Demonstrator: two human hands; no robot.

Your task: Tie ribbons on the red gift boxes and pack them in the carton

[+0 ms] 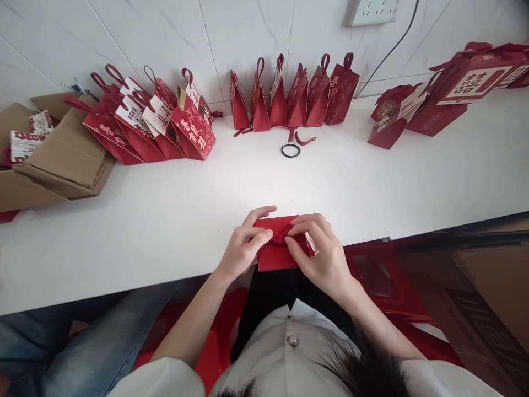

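A red gift box (pixel 276 260) lies at the table's front edge, over my lap. Dark red ribbon (pixel 279 237) is bunched on top of it, in a knot or bow; which of these I cannot tell. My left hand (pixel 243 247) pinches the ribbon from the left, thumb on it and one finger stretched past the box's far edge. From the right, my right hand (pixel 320 248) pinches the other side of the ribbon between thumb and fingers. Part of the box's right side is hidden by that hand.
Red gift boxes with loops (pixel 296 99) stand along the tiled wall, more at left (pixel 144 127) and right (pixel 397 116). A black ring (pixel 290 150) lies beside a ribbon strip (pixel 305 139). At far left is a cardboard box (pixel 70 151); a person's jeans (pixel 107 342) show below the table.
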